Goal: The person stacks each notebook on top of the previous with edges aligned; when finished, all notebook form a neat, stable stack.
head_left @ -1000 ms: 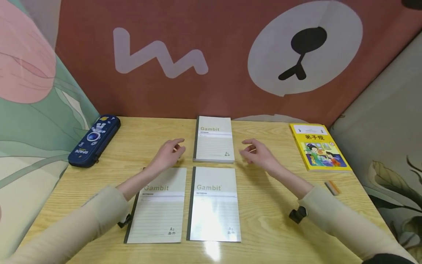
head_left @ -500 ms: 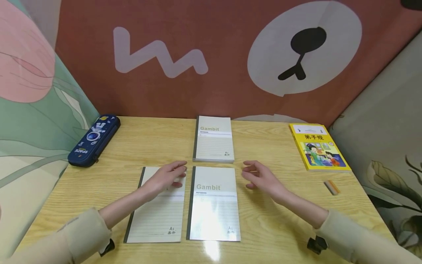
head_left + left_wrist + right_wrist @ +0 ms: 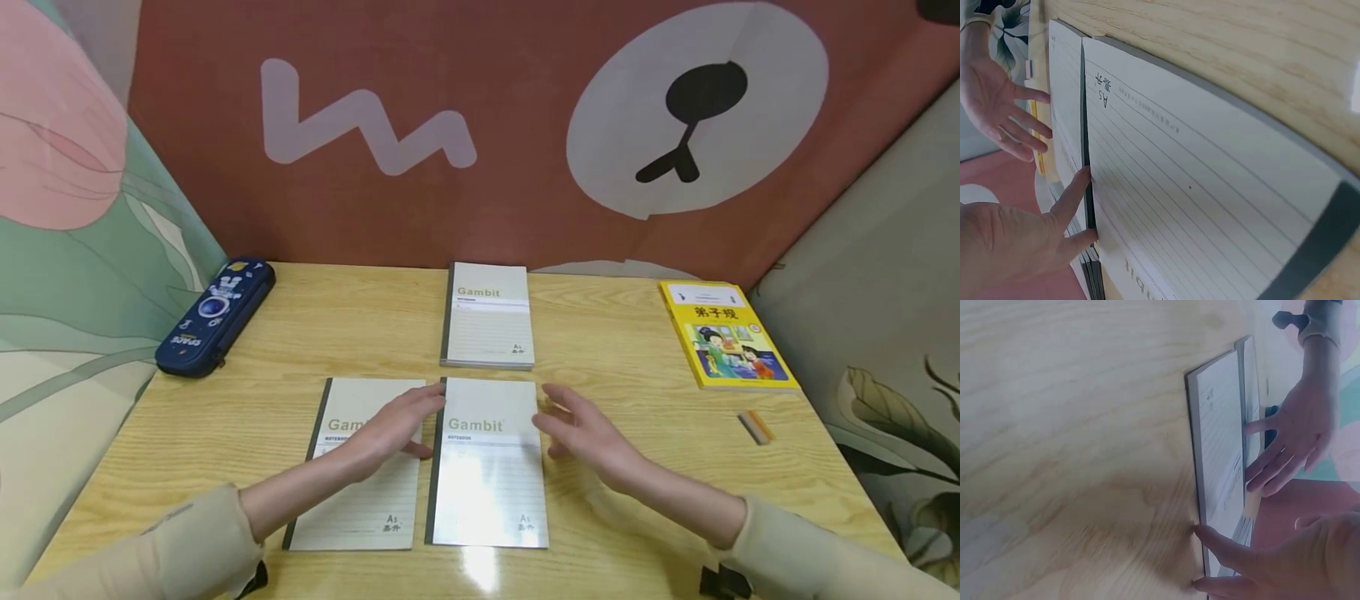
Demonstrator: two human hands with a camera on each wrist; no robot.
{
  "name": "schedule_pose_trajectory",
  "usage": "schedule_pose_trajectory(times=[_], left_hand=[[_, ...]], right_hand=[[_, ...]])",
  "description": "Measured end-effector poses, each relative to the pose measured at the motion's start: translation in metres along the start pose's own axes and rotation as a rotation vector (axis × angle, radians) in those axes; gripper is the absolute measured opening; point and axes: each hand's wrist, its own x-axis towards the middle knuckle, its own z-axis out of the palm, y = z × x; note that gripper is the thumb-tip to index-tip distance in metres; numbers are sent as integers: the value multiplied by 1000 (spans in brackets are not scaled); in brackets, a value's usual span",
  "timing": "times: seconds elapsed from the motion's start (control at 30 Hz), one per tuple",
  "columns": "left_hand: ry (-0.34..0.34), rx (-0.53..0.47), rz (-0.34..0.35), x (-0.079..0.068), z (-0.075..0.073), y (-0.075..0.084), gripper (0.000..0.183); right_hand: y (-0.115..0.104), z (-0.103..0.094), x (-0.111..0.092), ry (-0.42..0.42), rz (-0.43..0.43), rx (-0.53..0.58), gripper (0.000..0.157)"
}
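Note:
Two Gambit notebooks lie side by side at the front of the table, the left notebook (image 3: 360,508) and the right notebook (image 3: 487,500). My left hand (image 3: 393,427) is over the left notebook, its fingertips at the dark spine of the right one. On the opposite side, my right hand (image 3: 592,437) has loosely bent fingers at that notebook's right edge. In the right wrist view its thumb and a finger come down along the edge of the right notebook (image 3: 1222,437). Neither hand is curled round anything. Behind lies a stack of notebooks (image 3: 490,333).
A dark blue space-print pencil case (image 3: 216,319) lies at the back left of the wooden table (image 3: 337,325). At the right are a yellow picture book (image 3: 727,335) and a small eraser-like block (image 3: 755,427). A printed wall (image 3: 517,217) rises behind the table.
Both hands have come back toward the front from beside the rear stack, then in to the two sides of the right front notebook. The notebooks have not visibly moved.

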Motion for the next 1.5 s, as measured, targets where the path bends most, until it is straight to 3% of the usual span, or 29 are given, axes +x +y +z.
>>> schedule_pose_trajectory(times=[0.17,0.4,0.57,0.73,0.9,1.07,1.27,1.5], left_hand=[[37,-12,3,2,2,0,61],[88,-71,-24,6,5,-1,62],[83,-81,-56,9,2,-3,64],[26,-91,-42,10,0,-4,60],[-8,-67,20,10,-4,-3,60],[-112,-16,101,10,-14,2,79],[-297,-64,154,15,-28,12,106],[-340,-123,162,27,-43,23,116]], right_hand=[[-2,5,-1,-20,37,81,71],[-1,6,1,-3,45,111,68],[1,6,6,26,86,149,71],[3,4,12,25,115,136,66],[5,1,13,-27,65,73,73],[0,-6,13,-75,20,41,86],[-9,-22,21,-152,3,76,94],[-23,-40,36,-191,-22,95,107]])
